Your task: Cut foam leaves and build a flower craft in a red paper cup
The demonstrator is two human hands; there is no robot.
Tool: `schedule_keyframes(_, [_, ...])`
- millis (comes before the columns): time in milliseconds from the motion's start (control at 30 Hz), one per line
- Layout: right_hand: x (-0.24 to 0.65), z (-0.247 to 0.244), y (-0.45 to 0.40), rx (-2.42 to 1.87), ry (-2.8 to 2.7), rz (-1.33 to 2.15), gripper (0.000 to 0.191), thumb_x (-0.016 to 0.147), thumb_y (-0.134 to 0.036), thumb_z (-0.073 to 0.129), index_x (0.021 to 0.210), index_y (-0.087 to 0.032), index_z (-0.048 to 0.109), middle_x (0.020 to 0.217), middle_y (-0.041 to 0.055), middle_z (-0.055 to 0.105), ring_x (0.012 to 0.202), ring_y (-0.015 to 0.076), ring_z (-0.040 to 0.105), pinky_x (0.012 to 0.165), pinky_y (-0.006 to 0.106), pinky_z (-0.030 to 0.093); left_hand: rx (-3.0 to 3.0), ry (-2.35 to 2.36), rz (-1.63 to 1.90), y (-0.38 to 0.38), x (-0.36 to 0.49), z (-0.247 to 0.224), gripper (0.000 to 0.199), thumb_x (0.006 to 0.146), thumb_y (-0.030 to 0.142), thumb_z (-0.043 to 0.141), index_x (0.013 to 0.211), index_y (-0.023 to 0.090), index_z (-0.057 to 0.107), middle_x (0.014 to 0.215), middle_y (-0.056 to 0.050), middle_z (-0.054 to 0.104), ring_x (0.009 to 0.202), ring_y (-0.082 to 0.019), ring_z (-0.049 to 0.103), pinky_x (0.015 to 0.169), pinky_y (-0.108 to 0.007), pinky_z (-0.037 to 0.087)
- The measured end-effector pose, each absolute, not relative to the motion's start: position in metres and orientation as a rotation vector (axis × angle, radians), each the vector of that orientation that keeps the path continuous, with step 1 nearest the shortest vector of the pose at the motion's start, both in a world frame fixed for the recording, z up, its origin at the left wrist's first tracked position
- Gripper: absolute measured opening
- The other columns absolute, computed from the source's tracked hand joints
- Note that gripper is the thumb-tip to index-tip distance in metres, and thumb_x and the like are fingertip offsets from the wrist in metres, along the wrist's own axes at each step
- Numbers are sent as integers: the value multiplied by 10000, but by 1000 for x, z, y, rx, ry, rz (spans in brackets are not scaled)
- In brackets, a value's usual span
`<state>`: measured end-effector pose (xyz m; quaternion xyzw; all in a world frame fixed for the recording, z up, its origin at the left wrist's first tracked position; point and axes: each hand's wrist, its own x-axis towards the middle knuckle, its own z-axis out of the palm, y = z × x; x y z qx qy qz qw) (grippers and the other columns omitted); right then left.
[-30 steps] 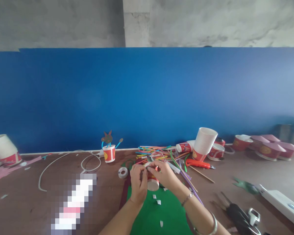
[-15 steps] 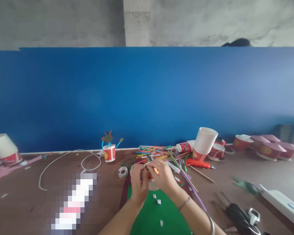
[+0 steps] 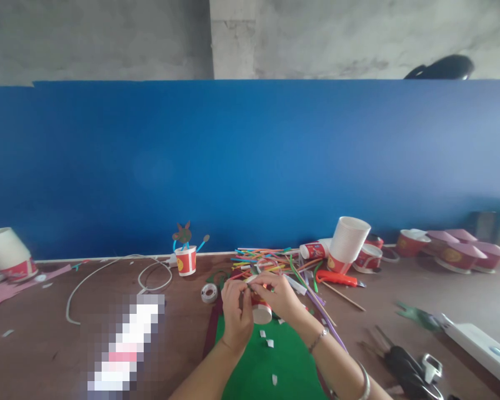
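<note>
My left hand (image 3: 236,312) and my right hand (image 3: 277,294) meet at the middle of the table, thumbs and fingertips pinched close together. Whatever lies between the fingertips is tiny and mostly hidden; I cannot make it out. Just beneath the fingers is a red and white paper cup (image 3: 261,314), its pale round end facing me and its upper part covered by my hands. Whether either hand grips this cup does not show. Under my wrists lies a green sheet (image 3: 254,364) with several small white scraps (image 3: 270,344) on it.
Behind my hands lie many coloured sticks (image 3: 266,256). A tape roll (image 3: 209,293) and a decorated cup (image 3: 186,261) stand left. To the right are stacked cups (image 3: 349,244), an orange utility knife (image 3: 337,278), black-handled scissors (image 3: 404,364) and pink-topped cups (image 3: 460,256). A white cable (image 3: 69,300) curls left.
My right hand has shifted slightly, and more of the cup's round end shows below the fingers. Both hands stay pinched together. A dark shape above the blue partition has moved right.
</note>
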<state>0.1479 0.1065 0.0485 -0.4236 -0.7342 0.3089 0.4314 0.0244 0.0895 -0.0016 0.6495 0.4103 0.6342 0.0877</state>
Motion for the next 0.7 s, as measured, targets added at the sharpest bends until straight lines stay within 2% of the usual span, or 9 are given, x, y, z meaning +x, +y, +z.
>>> schedule_keyframes(367, [147,49,105,-1113,-1894,632,217,803,-182,480,699,-173,670,688,17,642,682,138,571,632,227,437,1964,1210,1878,89,25,-3,121,853,155,424,763,196,493,750,-25,540,760,-175,491,711,-316,380])
schedule_keyframes(567, [150,54,101,-1116,-2007,480,193,816,-180,490,750,-194,670,782,30,675,776,163,586,696,254,434,1976,1222,1870,89,25,-2,118,856,160,417,769,197,489,746,-21,535,750,-172,493,736,-327,375])
schedule_keyframes(700, [152,58,98,-1088,-2108,339,200,835,-171,475,778,-202,664,815,34,676,806,168,582,738,271,427,1946,1233,1860,89,25,-2,116,859,167,418,768,196,484,740,-23,524,741,-172,484,695,-312,374])
